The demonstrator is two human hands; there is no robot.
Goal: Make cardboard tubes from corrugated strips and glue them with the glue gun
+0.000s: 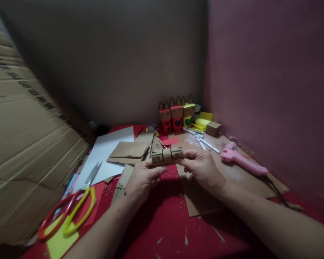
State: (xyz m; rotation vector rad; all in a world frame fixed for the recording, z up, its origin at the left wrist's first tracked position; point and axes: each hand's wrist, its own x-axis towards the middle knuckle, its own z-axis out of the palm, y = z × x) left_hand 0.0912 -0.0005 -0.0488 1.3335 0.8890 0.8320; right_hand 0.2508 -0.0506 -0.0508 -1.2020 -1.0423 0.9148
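Red tbl (164, 230) under roll (167, 156), pink wall (272, 90)

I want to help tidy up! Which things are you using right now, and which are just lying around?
In use:
- cardboard roll, held at its ends by the left hand and right hand

Lying about:
- scissors
- pink glue gun
- white paper
- pens
- three paper figures
- small box

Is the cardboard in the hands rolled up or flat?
Rolled up. The cardboard curves into a short tube lying sideways, with the left hand and right hand gripping its ends.
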